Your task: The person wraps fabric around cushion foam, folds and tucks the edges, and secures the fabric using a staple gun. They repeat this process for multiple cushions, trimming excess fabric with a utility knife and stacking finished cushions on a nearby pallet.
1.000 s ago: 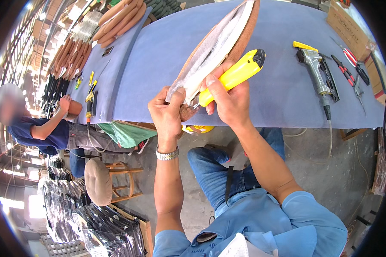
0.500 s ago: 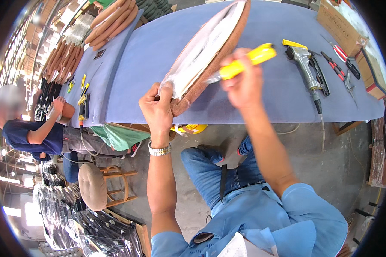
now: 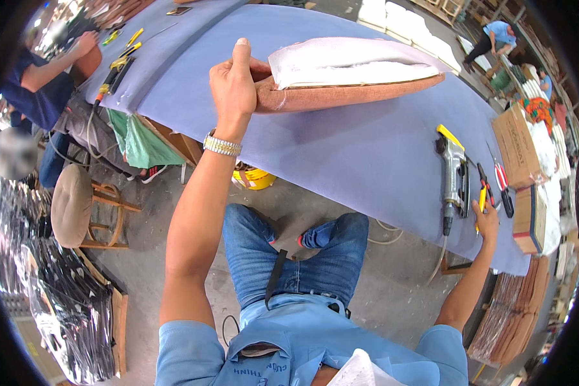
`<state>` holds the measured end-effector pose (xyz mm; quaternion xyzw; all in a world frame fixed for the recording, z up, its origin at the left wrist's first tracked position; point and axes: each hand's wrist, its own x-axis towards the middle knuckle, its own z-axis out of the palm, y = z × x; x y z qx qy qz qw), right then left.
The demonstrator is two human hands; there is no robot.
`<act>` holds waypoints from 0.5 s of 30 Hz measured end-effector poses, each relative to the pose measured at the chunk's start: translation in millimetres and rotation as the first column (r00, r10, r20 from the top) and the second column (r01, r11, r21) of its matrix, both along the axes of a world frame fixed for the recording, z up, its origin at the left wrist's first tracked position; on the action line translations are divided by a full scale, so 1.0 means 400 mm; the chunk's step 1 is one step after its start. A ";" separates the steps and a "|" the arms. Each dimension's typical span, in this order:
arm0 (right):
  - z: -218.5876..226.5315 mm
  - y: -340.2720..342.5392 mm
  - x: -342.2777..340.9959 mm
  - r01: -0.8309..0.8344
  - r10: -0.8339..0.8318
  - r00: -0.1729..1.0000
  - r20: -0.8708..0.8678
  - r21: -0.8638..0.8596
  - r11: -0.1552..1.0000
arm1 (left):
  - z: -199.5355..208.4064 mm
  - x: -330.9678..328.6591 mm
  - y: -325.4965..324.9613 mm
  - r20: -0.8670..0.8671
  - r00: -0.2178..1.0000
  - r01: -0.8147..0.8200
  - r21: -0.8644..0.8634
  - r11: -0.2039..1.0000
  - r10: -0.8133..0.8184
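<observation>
My left hand [image 3: 233,87] is closed on the near end of a brown upholstered seat pad [image 3: 360,95], its thumb pointing up. The pad is held tilted above the blue-covered table, with its white underside and loose white cloth edge showing. Far to the right, my right hand [image 3: 487,220] is low over the table edge, its fingers closed around a yellow utility knife [image 3: 482,198]. Next to that hand lie red-and-black pliers [image 3: 486,177] and a red-and-black hand tool [image 3: 502,183]. A grey pneumatic staple gun [image 3: 454,174] with a yellow end lies left of them.
The blue table [image 3: 341,154] spans the middle. Cardboard boxes [image 3: 518,147] stand at its right end. An air hose [image 3: 439,260] hangs off the near edge. At left are a co-worker [image 3: 45,83], a round cushioned stool [image 3: 74,206] and another air tool [image 3: 112,80]. A yellow round container [image 3: 254,179] sits below the table.
My right hand has moved from beside the pad to the tools at the right, taking the yellow knife along. The pad has swung from steeply upright to nearly level. The view has turned right.
</observation>
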<state>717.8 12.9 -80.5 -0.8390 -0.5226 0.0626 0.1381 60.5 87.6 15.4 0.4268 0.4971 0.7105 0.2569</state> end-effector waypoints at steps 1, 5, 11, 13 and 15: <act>0.010 0.016 0.004 0.034 -0.030 0.998 0.060 -0.074 0.997 | -0.003 -0.012 0.009 0.026 1.000 0.001 0.001 1.000 -0.001; 0.053 0.099 -0.019 -0.085 -0.041 0.914 0.403 0.290 0.953 | -0.017 -0.054 0.054 -0.011 1.000 -0.028 -0.012 1.000 0.028; 0.344 0.231 -0.626 -0.651 0.792 0.588 0.163 0.677 0.344 | -0.027 -0.092 0.067 0.029 0.999 0.041 0.003 0.999 -0.041; 0.425 0.256 -0.854 -0.774 0.871 0.314 0.377 0.633 0.005 | -0.020 -0.095 0.069 0.044 0.997 0.056 -0.009 0.998 -0.056; 0.446 0.305 -1.028 -0.813 0.899 0.123 0.421 0.563 -0.152 | -0.015 -0.095 0.084 0.056 0.995 0.079 -0.005 0.997 -0.078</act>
